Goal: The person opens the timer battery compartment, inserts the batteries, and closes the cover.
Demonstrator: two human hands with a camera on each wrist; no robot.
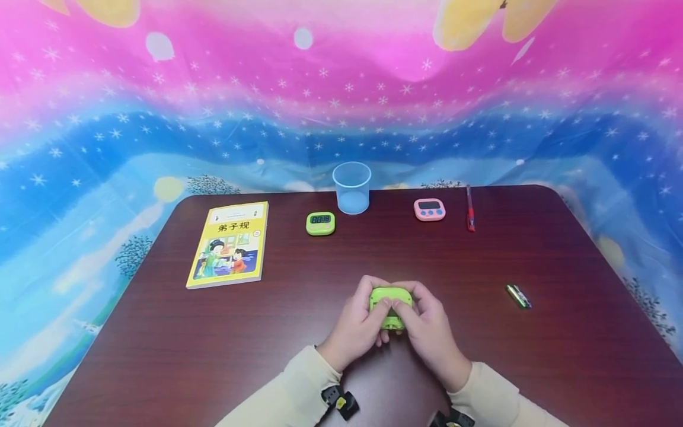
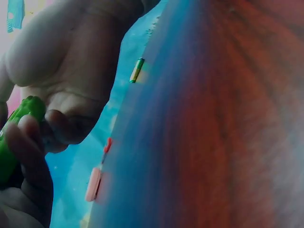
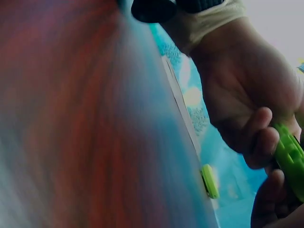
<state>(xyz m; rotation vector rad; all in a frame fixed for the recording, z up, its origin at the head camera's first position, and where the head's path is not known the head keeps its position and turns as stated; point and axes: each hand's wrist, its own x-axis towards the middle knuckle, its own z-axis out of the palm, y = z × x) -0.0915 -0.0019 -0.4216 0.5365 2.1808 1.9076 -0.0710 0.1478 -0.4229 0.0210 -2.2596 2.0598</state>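
Observation:
Both hands hold a green timer [image 1: 392, 293] over the near middle of the table, its back turned up. The left hand [image 1: 356, 323] grips its left side and the right hand [image 1: 431, 325] its right side. Both thumbs press on the middle of the back, where a dark recess shows partly beneath them. In the left wrist view the green timer [image 2: 10, 154] is cut off by the frame edge, with fingers curled about it. The right wrist view shows the edge of the timer [image 3: 290, 159] between fingertips. Green batteries [image 1: 519, 296] lie to the right of the hands.
At the back stand a clear blue cup [image 1: 353, 198], another green timer [image 1: 321, 224], a pink timer [image 1: 429, 210] and a red pen [image 1: 470, 213]. A yellow book [image 1: 229, 246] lies at the left on the dark wooden table [image 1: 213, 344]. A patterned cloth [image 1: 299, 130] hangs behind.

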